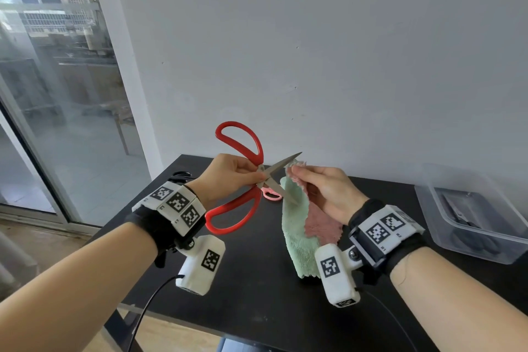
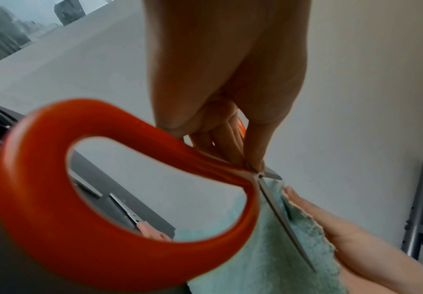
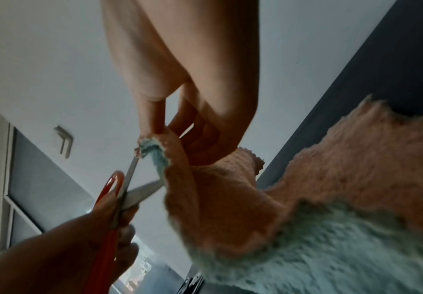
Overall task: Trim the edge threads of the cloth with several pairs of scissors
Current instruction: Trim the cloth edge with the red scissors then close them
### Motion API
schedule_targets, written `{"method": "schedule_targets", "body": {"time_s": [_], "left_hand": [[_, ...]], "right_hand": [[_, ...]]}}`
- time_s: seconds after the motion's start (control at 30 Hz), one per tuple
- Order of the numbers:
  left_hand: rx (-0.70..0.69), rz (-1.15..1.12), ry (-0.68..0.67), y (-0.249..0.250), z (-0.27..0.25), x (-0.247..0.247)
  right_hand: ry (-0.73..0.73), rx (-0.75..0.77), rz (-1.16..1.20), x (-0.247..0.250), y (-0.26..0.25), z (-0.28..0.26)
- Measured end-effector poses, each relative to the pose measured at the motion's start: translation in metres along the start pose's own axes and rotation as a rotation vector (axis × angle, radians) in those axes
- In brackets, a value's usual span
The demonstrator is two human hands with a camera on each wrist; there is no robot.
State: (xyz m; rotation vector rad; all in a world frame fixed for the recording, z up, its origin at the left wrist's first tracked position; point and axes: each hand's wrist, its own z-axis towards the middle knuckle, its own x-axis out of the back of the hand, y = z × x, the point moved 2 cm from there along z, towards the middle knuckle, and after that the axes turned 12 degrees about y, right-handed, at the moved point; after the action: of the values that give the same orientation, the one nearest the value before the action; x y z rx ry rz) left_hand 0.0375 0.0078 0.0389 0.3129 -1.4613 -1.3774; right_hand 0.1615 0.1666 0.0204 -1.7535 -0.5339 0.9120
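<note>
The cloth [image 1: 297, 226], a fluffy piece that is green on one face and pink on the other, hangs in the air above the middle of the black counter [image 1: 257, 280], its lower end trailing down towards the counter's near edge. The right hand [image 1: 328, 191] pinches its upper corner between thumb and fingertips, so that grip is clamped on the cloth and presents a short stretch of frayed edge at the top.

The red scissors [image 1: 243, 180] are held by the left hand [image 1: 228, 177], whose grip is closed round the shanks close to the pivot and not through the handle loops; both red loops stand free, one above the hand and one below. The blades are spread wide, one tip reaching past the cloth's top corner, the other lying down along the green face.

So the step in hand looks like lining up a cut on the edge fringe with this pair. The next move calls for bringing only the loose threads into the blades' crotch, keeping the pinching fingertips clear, then closing the blades; from this hold that may need a shift into the loops. Whether the upper blade touches the fringe is hard to tell in the blurred wrist views.

A pink-handled pair of scissors [image 1: 271, 194] lies on the counter behind the cloth, and a clear plastic bin [image 1: 468, 217] sits at the right edge.
</note>
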Motion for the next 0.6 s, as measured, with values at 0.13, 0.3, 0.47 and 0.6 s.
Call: {"method": "schedule_targets", "body": {"time_s": [0.13, 0.3, 0.47, 0.6], "left_hand": [[-0.013, -0.013, 0.019, 0.004, 0.000, -0.005], [-0.020, -0.010, 0.025, 0.007, 0.000, -0.009], [-0.016, 0.009, -0.018, 0.003, -0.001, -0.005], [-0.023, 0.037, -0.047, 0.000, -0.002, -0.001]], "right_hand": [[-0.051, 0.011, -0.054, -0.011, 0.001, -0.004], [-0.043, 0.021, -0.090, -0.019, 0.005, -0.004], [-0.017, 0.010, -0.004, -0.016, 0.005, -0.003], [0.006, 0.029, 0.009, -0.010, 0.005, 0.001]]}}
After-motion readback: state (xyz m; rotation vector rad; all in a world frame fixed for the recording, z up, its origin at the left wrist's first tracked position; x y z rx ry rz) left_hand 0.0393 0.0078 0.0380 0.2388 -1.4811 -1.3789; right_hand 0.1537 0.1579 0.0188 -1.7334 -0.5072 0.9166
